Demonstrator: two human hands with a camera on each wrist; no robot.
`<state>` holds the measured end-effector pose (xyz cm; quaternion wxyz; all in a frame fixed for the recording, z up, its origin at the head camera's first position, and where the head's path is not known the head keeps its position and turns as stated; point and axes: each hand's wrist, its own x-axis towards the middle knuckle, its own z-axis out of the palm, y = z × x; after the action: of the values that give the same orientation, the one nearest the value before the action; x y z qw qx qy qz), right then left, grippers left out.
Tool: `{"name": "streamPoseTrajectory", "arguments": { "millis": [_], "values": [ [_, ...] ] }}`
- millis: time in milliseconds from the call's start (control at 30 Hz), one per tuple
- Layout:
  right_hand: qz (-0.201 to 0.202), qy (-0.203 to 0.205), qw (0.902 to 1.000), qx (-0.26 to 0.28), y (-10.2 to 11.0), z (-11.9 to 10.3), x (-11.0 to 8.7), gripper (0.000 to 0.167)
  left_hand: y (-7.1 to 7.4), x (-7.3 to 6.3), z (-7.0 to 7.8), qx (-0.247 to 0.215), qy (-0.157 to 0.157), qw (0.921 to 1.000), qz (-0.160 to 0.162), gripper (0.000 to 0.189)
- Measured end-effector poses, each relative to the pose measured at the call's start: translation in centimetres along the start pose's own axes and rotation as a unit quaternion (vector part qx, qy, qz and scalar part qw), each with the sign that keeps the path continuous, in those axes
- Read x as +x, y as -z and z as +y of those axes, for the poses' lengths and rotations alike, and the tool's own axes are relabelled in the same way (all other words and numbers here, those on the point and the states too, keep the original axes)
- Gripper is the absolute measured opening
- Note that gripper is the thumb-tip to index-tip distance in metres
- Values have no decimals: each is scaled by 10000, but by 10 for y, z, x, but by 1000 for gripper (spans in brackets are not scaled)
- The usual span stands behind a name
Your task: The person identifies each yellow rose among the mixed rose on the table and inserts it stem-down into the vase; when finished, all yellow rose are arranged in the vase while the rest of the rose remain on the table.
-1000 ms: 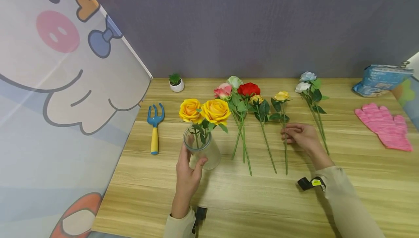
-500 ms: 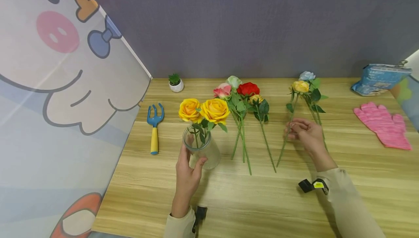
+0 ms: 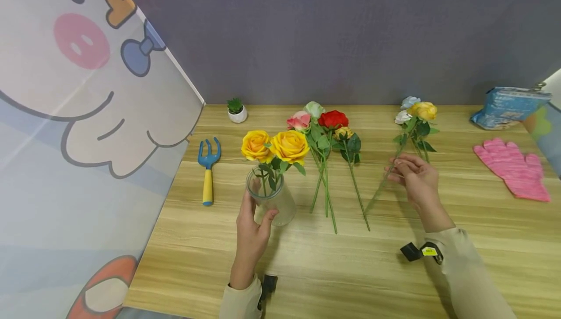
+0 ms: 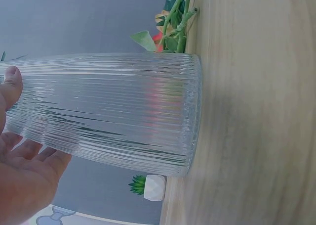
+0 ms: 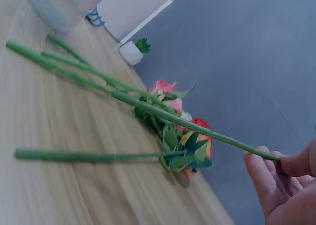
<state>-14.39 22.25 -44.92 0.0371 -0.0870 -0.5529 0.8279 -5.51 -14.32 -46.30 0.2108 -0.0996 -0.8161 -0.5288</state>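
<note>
My left hand (image 3: 253, 234) holds a ribbed clear glass vase (image 3: 282, 208), thumb on the near side and fingers behind it. Two large yellow roses (image 3: 289, 147) stand in the vase. In the left wrist view the base of the glass (image 4: 192, 116) is right at the wooden tabletop. My right hand (image 3: 418, 180) pinches the green stem of a single yellow rose (image 3: 423, 111) between thumb and fingertips. The bloom tilts up to the right and overlaps the pale blue and white roses (image 3: 403, 117). In the right wrist view the held stem (image 5: 222, 137) slants across the lying flowers.
Between the hands lie a red rose (image 3: 333, 119), a pink rose (image 3: 299, 120), a pale green rose (image 3: 314, 109) and a small yellow rose (image 3: 343, 132). Left are a hand fork (image 3: 208, 173) and a potted succulent (image 3: 237, 113). Right are a pink glove (image 3: 514, 170) and blue bag (image 3: 508, 108).
My right hand has picked up the yellow rose from the table and moved it right, its bloom swinging up and rightward. My left hand and the vase have stayed in place.
</note>
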Motion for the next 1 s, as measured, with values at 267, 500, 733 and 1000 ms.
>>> {"name": "streamPoseTrajectory", "arguments": {
  "millis": [267, 500, 733, 1000],
  "values": [
    [53, 577, 9931, 1017, -18, -8, -11, 6, 0, -1, -2, -38, -8, 10000, 5, 83],
    [260, 1104, 9831, 1435, -36, -20, -22, 4, -1, 1, -2, -152, 9, 9999, 25, 85],
    [531, 1562, 9658, 2001, -57, -29, -34, 6, 0, 0, -1, -167, 18, 9999, 17, 84],
    [28, 2173, 9460, 2405, -78, -34, -50, 9, -1, 0, -2, -144, -37, 9999, 19, 84]
  ]
}}
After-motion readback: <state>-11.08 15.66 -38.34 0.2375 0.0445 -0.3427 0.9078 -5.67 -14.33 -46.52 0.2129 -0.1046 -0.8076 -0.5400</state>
